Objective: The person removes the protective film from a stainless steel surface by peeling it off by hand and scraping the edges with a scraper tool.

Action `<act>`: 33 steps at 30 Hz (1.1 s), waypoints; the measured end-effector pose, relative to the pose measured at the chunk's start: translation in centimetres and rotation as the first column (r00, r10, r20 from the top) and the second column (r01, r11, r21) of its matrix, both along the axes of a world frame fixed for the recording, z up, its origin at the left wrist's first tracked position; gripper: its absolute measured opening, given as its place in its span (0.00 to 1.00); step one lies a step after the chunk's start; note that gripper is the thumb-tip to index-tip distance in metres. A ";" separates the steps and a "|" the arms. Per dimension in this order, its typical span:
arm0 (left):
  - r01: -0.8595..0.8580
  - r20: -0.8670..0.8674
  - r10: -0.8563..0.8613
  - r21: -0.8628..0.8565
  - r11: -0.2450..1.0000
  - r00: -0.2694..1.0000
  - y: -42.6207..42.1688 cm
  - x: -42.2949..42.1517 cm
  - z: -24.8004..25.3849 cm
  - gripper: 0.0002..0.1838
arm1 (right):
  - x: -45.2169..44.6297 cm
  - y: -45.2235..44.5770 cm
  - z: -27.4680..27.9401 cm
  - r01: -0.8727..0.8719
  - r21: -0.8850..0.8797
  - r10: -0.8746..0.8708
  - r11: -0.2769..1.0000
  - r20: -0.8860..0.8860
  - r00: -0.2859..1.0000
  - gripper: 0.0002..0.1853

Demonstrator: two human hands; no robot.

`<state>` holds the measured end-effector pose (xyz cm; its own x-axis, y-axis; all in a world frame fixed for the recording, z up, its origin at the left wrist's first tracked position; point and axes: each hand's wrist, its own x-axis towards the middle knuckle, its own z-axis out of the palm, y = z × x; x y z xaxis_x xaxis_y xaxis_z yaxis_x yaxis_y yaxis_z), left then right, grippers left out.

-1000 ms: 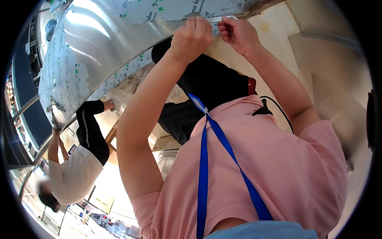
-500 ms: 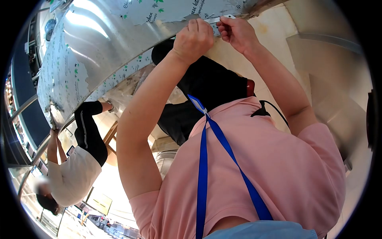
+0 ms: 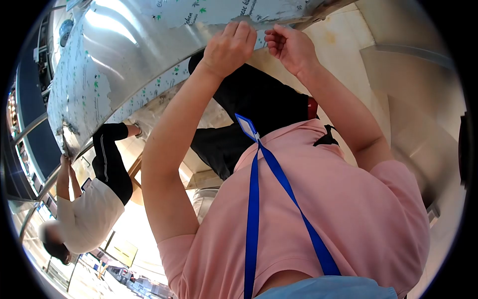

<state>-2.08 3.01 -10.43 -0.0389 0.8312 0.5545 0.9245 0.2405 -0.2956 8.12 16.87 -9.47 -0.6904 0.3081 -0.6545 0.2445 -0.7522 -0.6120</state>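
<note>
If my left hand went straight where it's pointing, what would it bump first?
Probably the big shiny metal sheet, near its edge. The left hand looks very close, maybe touching already, but I can't tell the depth.

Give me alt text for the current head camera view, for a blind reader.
The wearer's bare left hand and right hand, fingers curled, are raised near the edge of a shiny metal sheet partly covered in printed film; any held item is unclear. At image left, another person reaches to the sheet's edge.
</note>
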 end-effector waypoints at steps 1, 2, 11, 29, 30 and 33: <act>0.002 0.002 -0.002 -0.007 1.000 1.000 0.0 0.0 0.0 0.05 | 0.0 -0.1 0.0 0.005 0.007 -0.005 1.000 0.007 1.000 0.12; 0.005 0.003 -0.005 -0.013 1.000 1.000 0.0 0.0 0.0 0.05 | 0.0 -0.2 0.1 0.014 0.003 -0.014 1.000 0.021 1.000 0.12; 0.015 0.030 -0.015 0.004 1.000 0.999 0.3 -0.2 -0.2 0.05 | -0.8 -0.7 1.2 0.089 0.014 -0.090 0.996 0.098 0.991 0.11; -0.124 0.007 0.125 -0.085 0.989 0.992 0.7 0.5 0.3 0.07 | -1.8 -0.1 0.5 0.046 0.086 -0.054 0.995 0.091 0.994 0.11; -0.127 -0.008 0.127 -0.086 0.988 0.992 0.8 0.5 0.3 0.06 | -1.8 0.1 0.1 0.041 0.092 -0.049 0.995 0.086 0.995 0.11; -0.134 -0.049 0.130 -0.087 0.987 0.990 0.9 0.6 0.2 0.06 | -1.8 0.4 0.1 0.015 0.082 -0.023 0.996 0.090 0.996 0.11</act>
